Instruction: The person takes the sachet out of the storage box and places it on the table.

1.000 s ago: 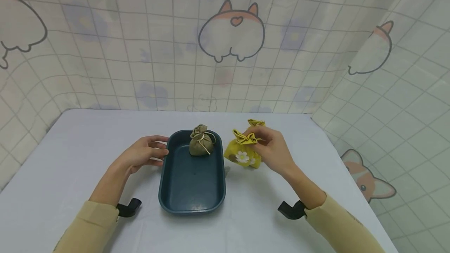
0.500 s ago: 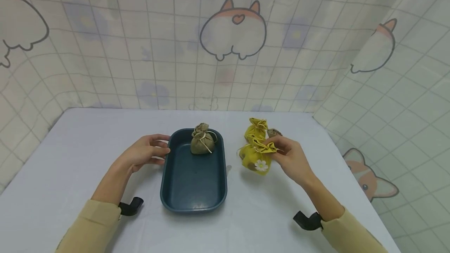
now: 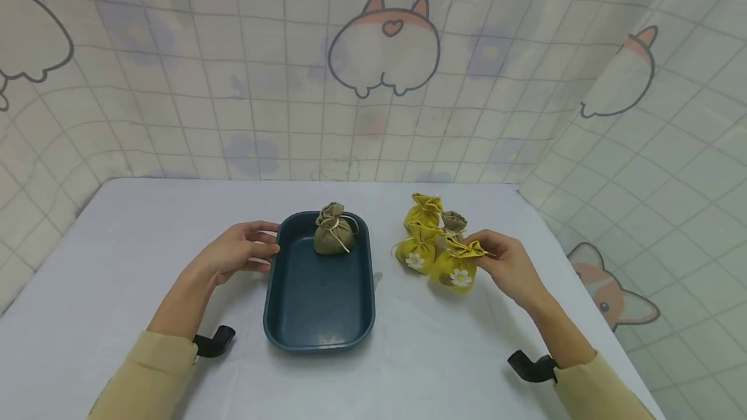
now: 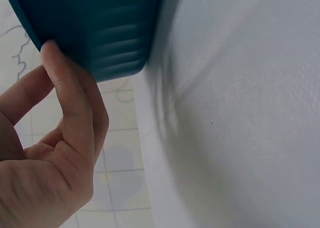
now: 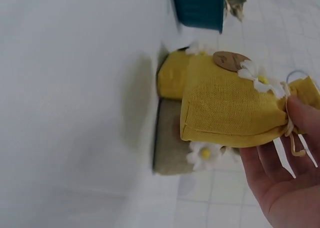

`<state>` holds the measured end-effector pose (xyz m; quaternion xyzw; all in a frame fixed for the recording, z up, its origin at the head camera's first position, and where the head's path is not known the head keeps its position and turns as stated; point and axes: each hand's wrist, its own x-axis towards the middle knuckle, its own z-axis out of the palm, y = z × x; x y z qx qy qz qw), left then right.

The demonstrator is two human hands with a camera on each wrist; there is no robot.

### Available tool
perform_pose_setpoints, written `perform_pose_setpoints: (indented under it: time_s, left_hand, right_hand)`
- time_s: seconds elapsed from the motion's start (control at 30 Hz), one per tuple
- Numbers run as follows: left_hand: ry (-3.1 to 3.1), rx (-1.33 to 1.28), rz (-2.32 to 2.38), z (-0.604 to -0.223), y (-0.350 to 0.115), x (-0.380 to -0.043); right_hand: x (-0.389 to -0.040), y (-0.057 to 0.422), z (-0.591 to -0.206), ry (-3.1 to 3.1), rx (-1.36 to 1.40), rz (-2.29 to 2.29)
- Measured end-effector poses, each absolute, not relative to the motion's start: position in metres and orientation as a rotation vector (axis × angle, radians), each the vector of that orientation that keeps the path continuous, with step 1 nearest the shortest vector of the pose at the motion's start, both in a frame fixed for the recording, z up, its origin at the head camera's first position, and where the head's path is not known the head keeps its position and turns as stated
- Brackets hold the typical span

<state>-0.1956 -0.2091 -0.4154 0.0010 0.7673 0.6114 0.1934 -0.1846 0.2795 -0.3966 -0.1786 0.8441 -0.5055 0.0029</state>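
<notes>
A white-covered table spreads across the near half, its far edge meeting a pale cloth wall printed with a grid of thin grey lines. Faint purple flowers dot the cloth. A cartoon corgi rump sits at the far centre, with similar partial figures at left and right. A corgi face peeks beside the table's right edge. The right wall looks greener; the light is soft.
</notes>
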Motion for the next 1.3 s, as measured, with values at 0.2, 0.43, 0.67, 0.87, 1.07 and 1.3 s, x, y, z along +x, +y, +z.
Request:
perform_pose_setpoints:
  time_s: [0.2, 0.43, 0.67, 0.87, 1.07, 1.3]
  left_hand:
    - [2.163, -0.001, 1.707, -0.415, -0.210, -0.196]
    - [2.173, -0.008, 1.695, -0.415, -0.208, -0.196]
    - [2.182, -0.024, 1.686, -0.414, -0.207, -0.196]
    - [2.181, -0.014, 1.689, -0.413, -0.208, -0.196]
    - [2.165, 0.004, 1.702, -0.415, -0.209, -0.197]
    - [2.159, -0.007, 1.709, -0.416, -0.210, -0.198]
  right_hand:
    - [-0.196, 0.286, -0.409, 2.592, -0.547, -1.555]
    - [-0.203, 0.290, -0.420, 2.624, -0.477, -1.472]
    - [-0.204, 0.289, -0.416, 2.692, -0.503, -1.436]
    - [-0.202, 0.284, -0.409, 2.735, -0.515, -1.424]
    - [-0.200, 0.276, -0.403, 2.797, -0.564, -1.409]
    - [-0.198, 0.260, -0.388, 2.823, -0.693, -1.439]
